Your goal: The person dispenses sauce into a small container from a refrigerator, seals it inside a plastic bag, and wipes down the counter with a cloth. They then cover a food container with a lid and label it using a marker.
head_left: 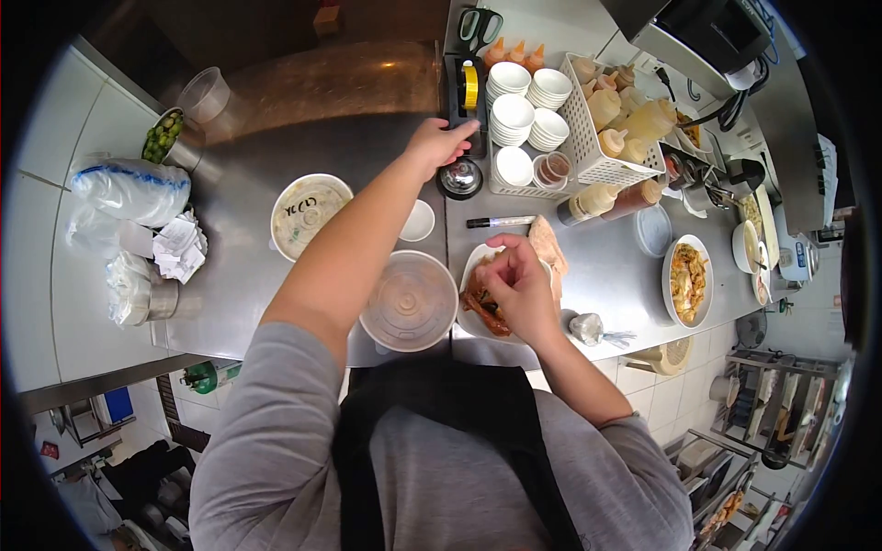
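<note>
My left hand [443, 145] reaches forward to the black tape dispenser [474, 142] with a yellow roll [470, 87]; its fingers are pressed together at the near part, and anything between them is too small to make out. Just below it is a silver call bell [460, 178]. My right hand [519, 289] is curled in a pinch over a white bowl of brown food [484, 310], its fingertips' contents unclear. Left of that bowl stands a round lidded container [409, 301]. Another lidded tub [311, 217] bears dark writing. A small white bowl [418, 221] sits between them.
Stacked white cups [512, 119] and a basket of sauce bottles [611, 138] stand ahead at right. A marker [499, 221] and a cloth [548, 253] lie nearby. An oval food bowl [687, 280] is far right; bagged items [130, 191] are left.
</note>
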Motion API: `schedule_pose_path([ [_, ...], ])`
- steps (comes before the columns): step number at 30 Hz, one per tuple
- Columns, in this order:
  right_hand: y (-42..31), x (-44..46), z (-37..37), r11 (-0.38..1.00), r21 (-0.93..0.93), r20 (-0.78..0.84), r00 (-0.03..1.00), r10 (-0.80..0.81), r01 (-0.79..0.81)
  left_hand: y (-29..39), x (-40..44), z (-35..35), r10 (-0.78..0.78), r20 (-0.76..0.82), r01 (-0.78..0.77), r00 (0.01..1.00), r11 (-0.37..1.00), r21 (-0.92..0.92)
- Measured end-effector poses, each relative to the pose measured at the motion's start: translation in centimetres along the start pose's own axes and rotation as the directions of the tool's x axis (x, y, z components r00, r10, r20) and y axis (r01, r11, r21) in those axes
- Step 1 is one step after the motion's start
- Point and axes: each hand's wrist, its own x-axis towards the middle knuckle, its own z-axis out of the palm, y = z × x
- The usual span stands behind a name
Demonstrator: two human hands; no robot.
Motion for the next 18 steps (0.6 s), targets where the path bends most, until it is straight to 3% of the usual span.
schedule_pose_path([
  [1, 0.6, -0.3, -0.2, 0.997, 0.068, 0.005, 1.0, 0.024, -0.025, -0.3, 1.2, 0.7, -0.003, 0.003, 0.003, 1.0, 1.0, -0.005],
  [4, 1.5, 0.2, -0.9, 0.998, 0.033, -0.012, 0.999, 0.052, -0.052, -2.5, 4.7, 2.0, 0.092, 0.04, -0.096, 0.995, 0.992, 0.086],
  [6, 1.8, 0.8, -1.7, 0.997, 0.003, -0.011, 0.997, 0.075, -0.075, -3.8, 5.8, 2.4, 0.338, -0.06, -0.261, 0.939, 0.815, 0.517],
  [7, 1.5, 0.9, -2.1, 0.997, -0.023, 0.012, 0.997, 0.075, -0.074, -4.2, 6.2, 2.3, 0.356, -0.05, -0.294, 0.933, 0.835, 0.465],
  [10, 1.0, 0.6, -2.9, 0.996, -0.065, 0.026, 0.998, 0.062, -0.061, -1.6, 3.6, 1.9, 0.203, 0.14, -0.231, 0.969, 0.946, 0.226],
  [14, 1.4, 0.1, -3.1, 0.993, -0.06, 0.046, 0.993, 0.109, -0.106, -0.1, 3.2, 1.4, 0.115, 0.161, -0.152, 0.98, 0.96, 0.237],
  [18, 1.8, 0.0, -2.1, 0.992, -0.034, 0.018, 0.992, 0.126, -0.125, -0.7, 3.7, 1.6, 0.152, 0.124, -0.179, 0.981, 0.951, 0.252],
])
